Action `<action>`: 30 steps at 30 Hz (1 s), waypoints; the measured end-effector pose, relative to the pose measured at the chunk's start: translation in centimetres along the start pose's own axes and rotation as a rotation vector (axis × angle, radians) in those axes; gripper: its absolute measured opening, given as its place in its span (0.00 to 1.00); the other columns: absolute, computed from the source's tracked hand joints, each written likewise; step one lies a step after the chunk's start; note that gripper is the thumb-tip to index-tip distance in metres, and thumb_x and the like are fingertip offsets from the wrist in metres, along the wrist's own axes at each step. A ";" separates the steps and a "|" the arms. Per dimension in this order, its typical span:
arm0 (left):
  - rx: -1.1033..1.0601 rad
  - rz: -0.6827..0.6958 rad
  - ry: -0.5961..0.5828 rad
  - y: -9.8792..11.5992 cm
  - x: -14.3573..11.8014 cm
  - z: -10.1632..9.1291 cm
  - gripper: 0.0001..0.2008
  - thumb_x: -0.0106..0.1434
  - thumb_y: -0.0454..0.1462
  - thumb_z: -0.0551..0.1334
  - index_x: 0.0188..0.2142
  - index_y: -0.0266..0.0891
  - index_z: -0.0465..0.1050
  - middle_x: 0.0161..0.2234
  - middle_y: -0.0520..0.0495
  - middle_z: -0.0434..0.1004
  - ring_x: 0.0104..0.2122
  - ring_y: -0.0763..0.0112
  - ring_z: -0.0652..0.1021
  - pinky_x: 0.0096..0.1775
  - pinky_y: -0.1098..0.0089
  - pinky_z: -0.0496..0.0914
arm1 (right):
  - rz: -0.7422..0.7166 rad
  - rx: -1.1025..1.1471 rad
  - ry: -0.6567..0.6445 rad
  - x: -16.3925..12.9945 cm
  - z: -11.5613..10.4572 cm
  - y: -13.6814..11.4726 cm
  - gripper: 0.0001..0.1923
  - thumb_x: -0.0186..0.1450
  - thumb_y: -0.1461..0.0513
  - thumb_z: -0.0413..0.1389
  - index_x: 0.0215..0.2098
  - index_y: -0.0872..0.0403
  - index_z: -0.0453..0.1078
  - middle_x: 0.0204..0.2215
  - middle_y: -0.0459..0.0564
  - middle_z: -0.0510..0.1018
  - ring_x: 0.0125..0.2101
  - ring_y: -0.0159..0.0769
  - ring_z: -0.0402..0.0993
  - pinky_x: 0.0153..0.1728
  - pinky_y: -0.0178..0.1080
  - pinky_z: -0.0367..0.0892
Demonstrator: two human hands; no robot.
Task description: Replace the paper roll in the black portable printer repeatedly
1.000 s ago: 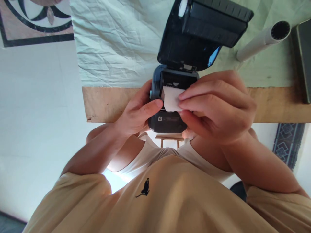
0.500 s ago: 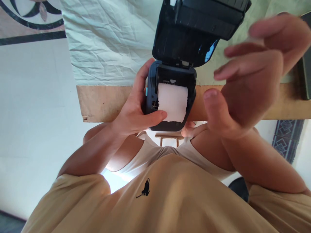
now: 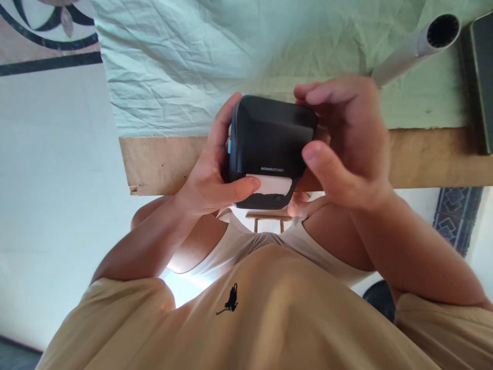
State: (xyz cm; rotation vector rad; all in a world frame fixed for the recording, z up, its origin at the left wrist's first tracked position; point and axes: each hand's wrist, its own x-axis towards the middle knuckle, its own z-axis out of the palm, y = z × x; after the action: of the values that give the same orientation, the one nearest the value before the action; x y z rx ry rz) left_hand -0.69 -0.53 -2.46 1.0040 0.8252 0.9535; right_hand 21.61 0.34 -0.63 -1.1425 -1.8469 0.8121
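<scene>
Past the left corner of the table [image 3: 154,164], a patterned panel [image 3: 65,23] is seen on the floor. Over the table's front edge, the left side of a small black printer [image 3: 265,144] is grasped by the left hand [image 3: 213,177], its fingers wrapped behind the casing. The printer itself is held at that same edge; whether any weight is borne by the wood cannot be told. Its cover lies down over the body, and a white paper strip [image 3: 276,185] emerges below it, crossed by the left thumb, presumably so that the paper is kept from slipping. Farther right along the edge, the right hand [image 3: 346,139] is cupped loosely around the printer's right side, unclenched, with fingertips at the upper corner, probably for steadying; firm contact cannot be confirmed. On the table's cloth [image 3: 173,67], back from the edge, a white tube [image 3: 412,54] is placed with its hollow end upward, and a dark flat object [image 3: 481,87] is set at the table's far right, both apparently left aside for working room.
</scene>
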 end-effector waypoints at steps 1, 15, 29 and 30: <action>0.004 0.007 -0.017 0.3 -0.1 0.1 0.47 0.50 0.39 0.76 0.67 0.54 0.59 0.63 0.47 0.70 0.56 0.56 0.78 0.49 0.65 0.78 | -0.025 0.030 -0.051 0.1 -0.1 0.1 0.21 0.69 0.47 0.51 0.55 0.45 0.59 0.53 0.48 0.73 0.55 0.40 0.73 0.54 0.46 0.73; -0.133 0.038 -0.064 -0.1 -0.1 1.1 0.18 0.64 0.42 0.65 0.53 0.46 0.72 0.39 0.51 0.79 0.34 0.71 0.80 0.33 0.73 0.74 | -0.141 0.056 -0.163 0.6 0.0 0.9 0.29 0.68 0.45 0.54 0.61 0.47 0.55 0.59 0.55 0.70 0.59 0.43 0.70 0.60 0.51 0.70; -0.248 0.009 0.074 0.1 0.0 2.1 0.19 0.65 0.39 0.62 0.55 0.39 0.71 0.36 0.49 0.79 0.33 0.70 0.82 0.29 0.74 0.73 | -0.226 0.043 -0.104 0.8 0.6 1.3 0.26 0.68 0.47 0.55 0.60 0.46 0.58 0.56 0.51 0.70 0.56 0.42 0.71 0.57 0.49 0.71; -0.257 0.033 0.062 0.0 0.1 2.1 0.19 0.67 0.42 0.61 0.55 0.39 0.72 0.39 0.47 0.81 0.39 0.65 0.83 0.35 0.71 0.76 | -0.231 0.035 -0.102 0.8 0.6 1.3 0.26 0.68 0.47 0.55 0.60 0.47 0.57 0.56 0.52 0.70 0.57 0.42 0.71 0.57 0.49 0.72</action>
State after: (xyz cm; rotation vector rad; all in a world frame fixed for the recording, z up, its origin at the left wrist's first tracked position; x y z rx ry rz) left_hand 1.23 -1.05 -1.78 0.7718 0.7177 1.0929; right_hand 21.41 1.54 -1.73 -0.8594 -1.9966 0.7780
